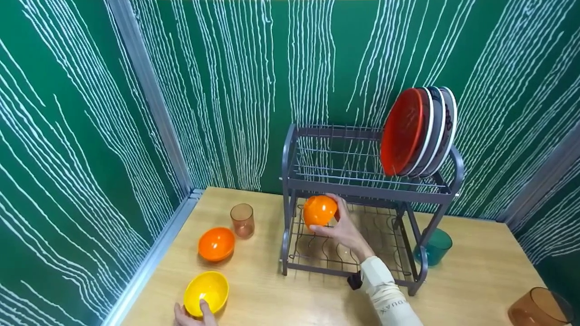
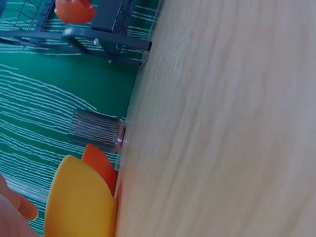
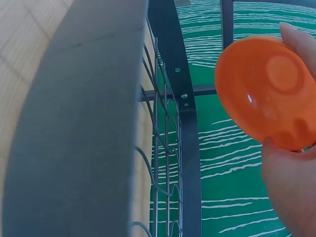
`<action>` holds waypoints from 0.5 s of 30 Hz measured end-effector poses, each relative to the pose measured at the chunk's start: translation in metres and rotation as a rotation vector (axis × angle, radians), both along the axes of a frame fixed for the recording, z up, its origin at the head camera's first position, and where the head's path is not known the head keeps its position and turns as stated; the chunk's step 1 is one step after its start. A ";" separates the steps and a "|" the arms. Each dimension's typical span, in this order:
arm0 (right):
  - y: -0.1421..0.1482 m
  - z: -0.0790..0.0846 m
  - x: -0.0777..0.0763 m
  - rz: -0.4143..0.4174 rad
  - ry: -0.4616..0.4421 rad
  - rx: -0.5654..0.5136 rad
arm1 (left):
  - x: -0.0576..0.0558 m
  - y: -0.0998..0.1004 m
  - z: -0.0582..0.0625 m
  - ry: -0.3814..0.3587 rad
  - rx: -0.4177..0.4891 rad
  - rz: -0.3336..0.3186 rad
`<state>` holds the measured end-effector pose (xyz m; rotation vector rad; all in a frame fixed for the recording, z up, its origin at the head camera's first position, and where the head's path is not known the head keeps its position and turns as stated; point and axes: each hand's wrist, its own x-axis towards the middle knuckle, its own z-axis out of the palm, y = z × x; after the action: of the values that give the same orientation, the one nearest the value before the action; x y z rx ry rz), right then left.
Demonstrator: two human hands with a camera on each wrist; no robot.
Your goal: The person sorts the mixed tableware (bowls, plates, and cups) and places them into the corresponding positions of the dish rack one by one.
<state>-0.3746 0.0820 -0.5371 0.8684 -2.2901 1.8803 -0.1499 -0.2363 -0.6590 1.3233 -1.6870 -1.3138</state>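
Note:
My right hand (image 1: 337, 226) grips an orange bowl (image 1: 319, 210) by its rim, thumb on the near side and fingers at the far side. The bowl is tilted and held above the wire lower shelf of the dish rack (image 1: 369, 190); the right wrist view shows the orange bowl (image 3: 261, 91) beside the rack's frame. At the table's front left, my left hand (image 1: 195, 317) holds a yellow bowl (image 1: 210, 290), thumb over the rim and fingers outside. In the left wrist view the yellow bowl (image 2: 81, 197) stands upright, with part of the hand beside it.
Another orange bowl (image 1: 216, 244) stands behind the yellow one, near a pinkish tumbler (image 1: 243, 221). Several plates (image 1: 403, 131) stand upright at the upper rack's right. A green cup (image 1: 437, 246) is beside the rack; an amber cup (image 1: 539, 308) sits at front right.

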 end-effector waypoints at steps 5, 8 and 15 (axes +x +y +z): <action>-0.005 0.004 -0.005 0.000 -0.014 -0.006 | -0.003 -0.007 -0.001 -0.100 0.064 -0.062; -0.009 0.013 -0.002 0.016 -0.038 -0.012 | -0.004 -0.010 -0.002 -0.147 0.109 -0.092; -0.011 0.025 0.002 0.017 -0.077 0.010 | -0.004 -0.005 0.013 -0.091 0.185 -0.085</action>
<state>-0.3724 0.0708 -0.5122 0.8336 -2.3449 1.9434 -0.1541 -0.2416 -0.6455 1.4498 -1.7332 -1.5102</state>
